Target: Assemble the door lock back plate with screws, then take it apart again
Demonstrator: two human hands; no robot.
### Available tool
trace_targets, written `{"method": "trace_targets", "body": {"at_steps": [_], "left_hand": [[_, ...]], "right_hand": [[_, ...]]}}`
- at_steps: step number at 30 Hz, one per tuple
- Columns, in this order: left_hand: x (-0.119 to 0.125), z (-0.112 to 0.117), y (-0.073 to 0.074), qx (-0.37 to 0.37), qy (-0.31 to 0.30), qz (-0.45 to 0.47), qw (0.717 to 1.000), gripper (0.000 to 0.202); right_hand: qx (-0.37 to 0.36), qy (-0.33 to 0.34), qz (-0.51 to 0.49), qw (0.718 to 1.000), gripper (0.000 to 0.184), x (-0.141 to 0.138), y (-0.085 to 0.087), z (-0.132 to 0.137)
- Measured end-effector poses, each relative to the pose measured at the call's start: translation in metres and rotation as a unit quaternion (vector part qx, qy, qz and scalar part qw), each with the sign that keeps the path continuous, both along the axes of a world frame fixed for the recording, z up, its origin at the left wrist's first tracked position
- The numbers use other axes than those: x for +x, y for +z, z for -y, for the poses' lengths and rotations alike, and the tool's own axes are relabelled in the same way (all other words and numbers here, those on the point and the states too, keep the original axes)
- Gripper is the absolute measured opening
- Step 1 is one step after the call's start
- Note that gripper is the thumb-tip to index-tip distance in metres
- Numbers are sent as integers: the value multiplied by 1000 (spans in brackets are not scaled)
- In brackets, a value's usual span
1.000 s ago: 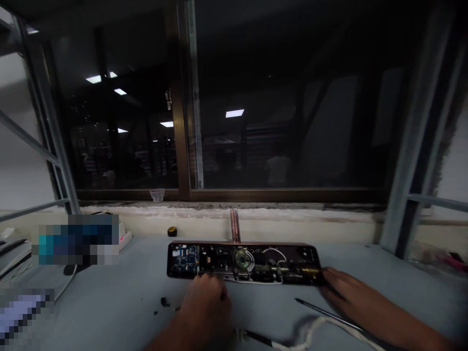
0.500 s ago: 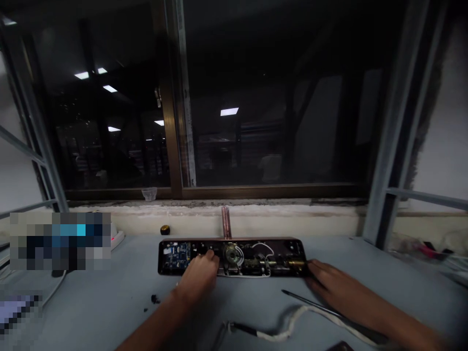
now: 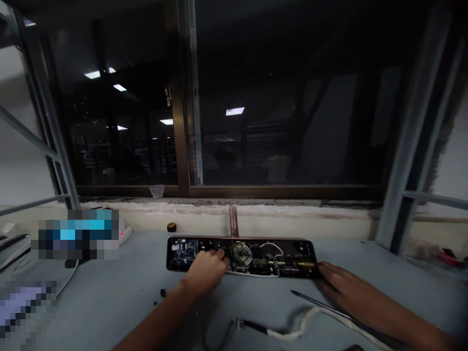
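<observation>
A long dark device (image 3: 292, 251) lies open on the grey bench, showing a blue circuit board, a round metal part and white wires inside. My left hand (image 3: 205, 270) rests on its near edge left of the middle, fingers bunched over the parts; anything pinched in them is hidden. My right hand (image 3: 341, 288) lies against the device's right end, fingers curled at the corner. A copper-coloured handle (image 3: 233, 220) stands up behind the device.
A thin dark rod (image 3: 321, 305) and a white cord (image 3: 303, 324) with a dark tip lie on the bench in front of my right hand. Small dark bits (image 3: 163, 293) lie near my left forearm. A small black-and-yellow thing (image 3: 171, 226) sits by the sill. A dark window fills the back.
My left hand moved forward from the bench in front of the device onto its interior. My right hand stayed at the right end.
</observation>
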State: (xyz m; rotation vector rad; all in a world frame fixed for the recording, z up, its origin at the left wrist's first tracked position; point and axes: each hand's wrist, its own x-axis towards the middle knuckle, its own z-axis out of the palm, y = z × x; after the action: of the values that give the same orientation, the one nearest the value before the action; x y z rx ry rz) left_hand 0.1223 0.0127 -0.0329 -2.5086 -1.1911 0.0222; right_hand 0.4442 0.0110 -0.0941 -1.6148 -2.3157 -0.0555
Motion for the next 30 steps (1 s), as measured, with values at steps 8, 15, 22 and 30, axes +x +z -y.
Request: {"method": "trace_targets", "body": {"at_steps": [8, 15, 22, 30], "left_hand": [[-1, -2, -3, 20, -13, 2, 1000, 12], [-2, -4, -8, 25, -28, -4, 999, 13], [2, -3, -11, 23, -28, -9, 999, 14], [4, -2, -8, 23, -25, -13, 999, 16]], "right_hand": [[-10, -3, 0, 1000, 37, -1, 0, 1], [-10, 3, -23, 1000, 34, -3, 2, 2], [14, 3, -33, 999, 31, 1, -4, -3], [-12, -7, -9, 1000, 33, 3, -5, -3]]}}
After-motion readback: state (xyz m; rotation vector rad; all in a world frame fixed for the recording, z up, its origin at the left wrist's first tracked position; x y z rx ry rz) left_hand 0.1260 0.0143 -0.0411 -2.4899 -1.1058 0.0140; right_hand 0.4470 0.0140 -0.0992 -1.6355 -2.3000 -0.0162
